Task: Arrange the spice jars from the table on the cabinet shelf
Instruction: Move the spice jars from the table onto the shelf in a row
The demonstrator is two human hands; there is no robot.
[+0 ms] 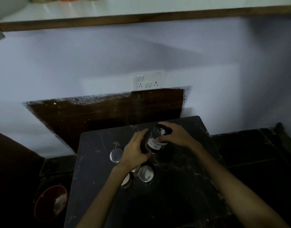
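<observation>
A dark glass spice jar (155,140) with a pale label is held tilted above a black marble-veined tabletop (95,170). The right hand (176,137) curls around its lid end; the left hand (134,153) cups its base. Round silver-lidded jars (146,173) stand just below. A white shelf (141,9) with a wooden edge spans the pale wall above.
</observation>
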